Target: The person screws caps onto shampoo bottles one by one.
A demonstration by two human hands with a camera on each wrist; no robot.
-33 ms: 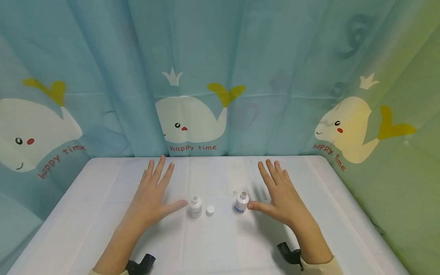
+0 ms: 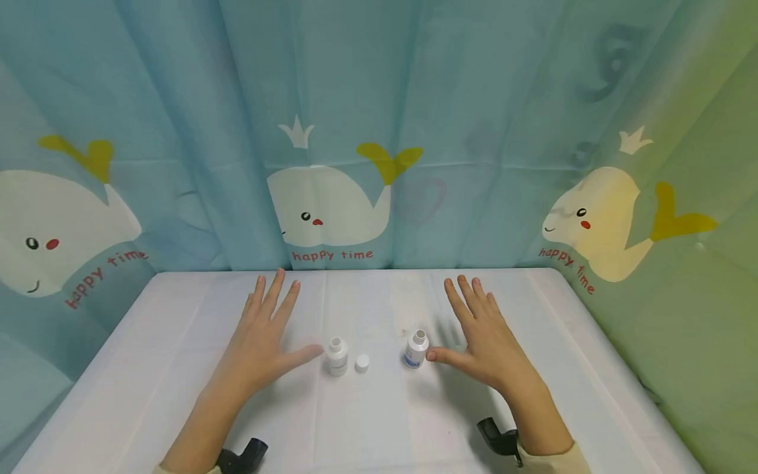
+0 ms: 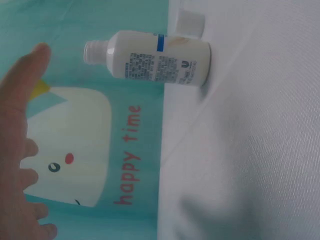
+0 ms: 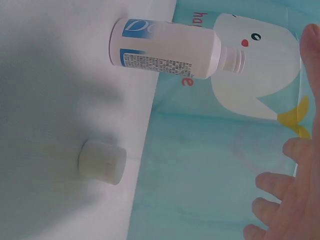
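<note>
Two small white bottles stand upright and uncapped on the white table. The left bottle [image 2: 337,356] has a white cap [image 2: 362,363] on its right. The right bottle [image 2: 416,349] carries a blue label mark. In the right wrist view, another white cap [image 4: 102,161] lies beside that bottle; the head view does not show it. My left hand [image 2: 263,345] hovers with fingers spread, its thumb near the left bottle. Spread likewise, my right hand [image 2: 491,345] has its thumb tip close to the right bottle. Neither hand holds anything.
A blue-green curtain [image 2: 474,79] printed with whales hangs behind the table [image 2: 379,428] and along its sides. Each wrist wears a black camera mount, one at the left [image 2: 244,456] and one at the right [image 2: 497,437].
</note>
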